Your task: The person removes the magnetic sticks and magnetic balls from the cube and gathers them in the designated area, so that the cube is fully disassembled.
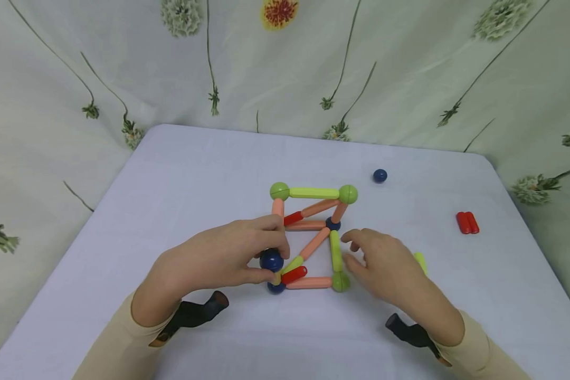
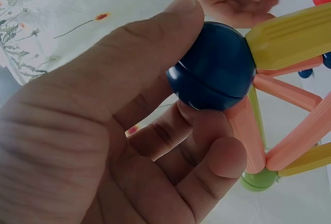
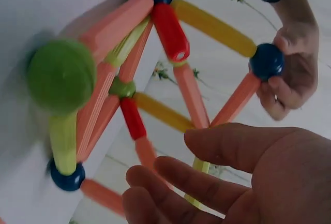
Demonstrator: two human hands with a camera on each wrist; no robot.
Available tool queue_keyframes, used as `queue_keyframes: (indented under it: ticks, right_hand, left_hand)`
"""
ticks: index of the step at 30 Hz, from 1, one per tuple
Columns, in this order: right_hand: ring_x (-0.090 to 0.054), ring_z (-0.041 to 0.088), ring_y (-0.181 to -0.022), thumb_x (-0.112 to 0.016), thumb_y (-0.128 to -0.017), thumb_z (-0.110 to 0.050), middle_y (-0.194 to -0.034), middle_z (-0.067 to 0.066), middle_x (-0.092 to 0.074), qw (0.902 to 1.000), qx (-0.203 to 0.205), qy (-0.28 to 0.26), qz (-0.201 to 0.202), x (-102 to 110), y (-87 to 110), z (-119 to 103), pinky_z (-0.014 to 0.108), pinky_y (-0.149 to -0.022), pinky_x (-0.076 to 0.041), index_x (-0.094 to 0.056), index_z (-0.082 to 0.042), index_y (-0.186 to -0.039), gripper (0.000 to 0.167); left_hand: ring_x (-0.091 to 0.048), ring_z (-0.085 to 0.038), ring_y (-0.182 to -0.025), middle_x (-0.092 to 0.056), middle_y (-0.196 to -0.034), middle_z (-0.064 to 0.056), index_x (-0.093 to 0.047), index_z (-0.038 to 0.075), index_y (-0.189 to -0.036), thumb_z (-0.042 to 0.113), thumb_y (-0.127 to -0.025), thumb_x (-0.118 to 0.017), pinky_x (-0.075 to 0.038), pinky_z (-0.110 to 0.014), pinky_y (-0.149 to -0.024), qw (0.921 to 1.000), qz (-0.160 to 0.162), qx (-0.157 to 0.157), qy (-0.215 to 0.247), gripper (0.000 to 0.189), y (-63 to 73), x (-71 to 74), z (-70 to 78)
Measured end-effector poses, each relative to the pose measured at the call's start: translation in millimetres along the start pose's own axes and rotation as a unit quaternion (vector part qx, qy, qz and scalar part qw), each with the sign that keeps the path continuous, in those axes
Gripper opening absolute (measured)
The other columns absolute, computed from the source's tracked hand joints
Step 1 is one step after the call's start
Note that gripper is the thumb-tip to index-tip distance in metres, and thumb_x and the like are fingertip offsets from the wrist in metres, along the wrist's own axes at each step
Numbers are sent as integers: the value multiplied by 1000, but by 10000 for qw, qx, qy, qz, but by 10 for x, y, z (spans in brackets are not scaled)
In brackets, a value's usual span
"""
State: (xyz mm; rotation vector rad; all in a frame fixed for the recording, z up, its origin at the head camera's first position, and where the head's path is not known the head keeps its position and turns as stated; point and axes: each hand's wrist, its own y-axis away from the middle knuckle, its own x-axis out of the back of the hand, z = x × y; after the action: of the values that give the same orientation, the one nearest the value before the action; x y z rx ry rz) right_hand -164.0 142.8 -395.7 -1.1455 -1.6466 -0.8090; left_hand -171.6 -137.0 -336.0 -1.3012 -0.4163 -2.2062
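1. Left hand is pinching the held navy ball: thumb pressing one side, a fingertip under the other, remaining fingers curling below.
2. Right hand is sitting at 3 o'clock from that ball (head view, same clock throughout). Fingers are bending loosely, thumb apart, gripping nothing. Touching any rod? Can't tell.
3. Rod-and-ball frame is standing mid-table. Held ball is forming a raised near corner; lower navy ball is showing at 6 o'clock, green ball between 3 and 4.
4. Step is looking like steadying that corner. Yellow rod and salmon rod are both meeting the ball, so an even, light pinch is probably serving best; twisting is risking a rod popping off.
5. Letting go is likely calling for a check first that both rod ends are seating squarely.
6. Red rod is jutting from the lower ball, its near-4-o'clock end looking unattached; right fingers are needing to clear it, or bracing the frame low, by the green ball.
7. Spares: loose navy ball is lying at 2 o'clock, two red rods just short of 3, both well apart from the frame.
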Motion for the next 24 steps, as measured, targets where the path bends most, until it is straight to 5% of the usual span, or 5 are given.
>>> queue_keyframes:
  ticks: [4, 10, 15, 24]
  right_hand:
    - [-60, 12, -85, -73, -87, -24, -104, -3, -65, 9948, 843, -376, -440, -149, -22, -163, 28, -72, -51, -64, -17, -122, 36]
    - [-56, 10, -87, -70, -91, -27, -112, -5, -60, 9807, 1656, -601, -845, -351, -76, -304, 25, -74, -50, -62, -19, -126, 37]
    - [-56, 10, -89, -72, -89, -23, -105, -5, -62, 9785, 1787, -457, -920, -470, -114, -409, 28, -79, -51, -66, -18, -118, 30]
    - [-52, 7, -73, -76, -85, -21, -83, -8, -60, 9749, 2044, -343, -808, -609, -113, -501, 19, -68, -48, -67, -17, -100, 18]
  left_hand:
    - [-56, -2, -82, -50, -99, 9, -65, 20, -97, 21, -81, -81, -50, -20, -74, 10000, 19, 26, 67, 22, 9, -8, -10]
    - [-56, -2, -83, -50, -99, 9, -65, 19, -97, 19, -82, -81, -50, -20, -74, 9999, 46, -8, 130, 22, 27, -31, -21]
    - [-56, -2, -83, -50, -99, 10, -65, 20, -97, 17, -81, -81, -50, -20, -74, 9998, 133, -124, 99, 23, 37, -35, -24]
    - [-54, -2, -83, -50, -99, 10, -65, 20, -96, 18, -81, -81, -49, -21, -74, 9998, 130, -132, -84, 22, 29, -9, -10]
